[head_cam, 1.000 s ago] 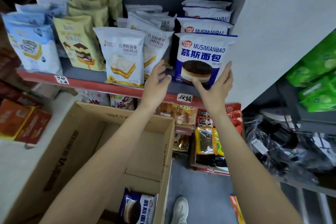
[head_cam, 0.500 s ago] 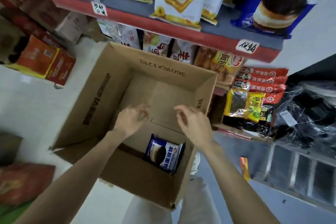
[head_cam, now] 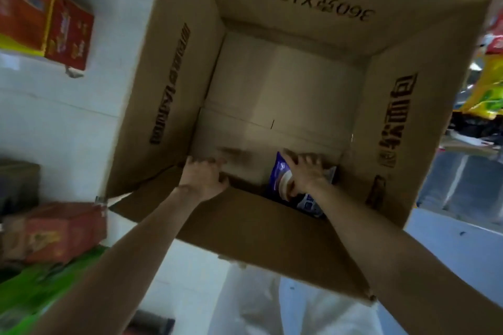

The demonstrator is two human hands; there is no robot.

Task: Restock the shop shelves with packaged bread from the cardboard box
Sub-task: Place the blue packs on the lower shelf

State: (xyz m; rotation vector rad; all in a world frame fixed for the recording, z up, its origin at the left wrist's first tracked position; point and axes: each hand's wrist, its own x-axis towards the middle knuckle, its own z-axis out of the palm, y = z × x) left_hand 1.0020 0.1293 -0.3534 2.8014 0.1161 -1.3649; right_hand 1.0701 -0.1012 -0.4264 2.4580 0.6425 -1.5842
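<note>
1. Hands, two of them, are ours, both reaching down into one open cardboard box (head_cam: pixel 285 76) on the pale floor.
2. Our right hand (head_cam: pixel 306 171) lies on the single bread packet (head_cam: pixel 283 185), fingers spread across its top; whether they curl round it we cannot tell through the blur.
3. Our left hand (head_cam: pixel 204 175) sits beside the packet, apart from it, fingers bent loosely and holding nothing.
4. We count one packet in the box, blue and white, lying at the near right corner of the bottom.
5. We see two red cartons: one (head_cam: pixel 46 22) at upper left, one (head_cam: pixel 57 231) at lower left.
</note>
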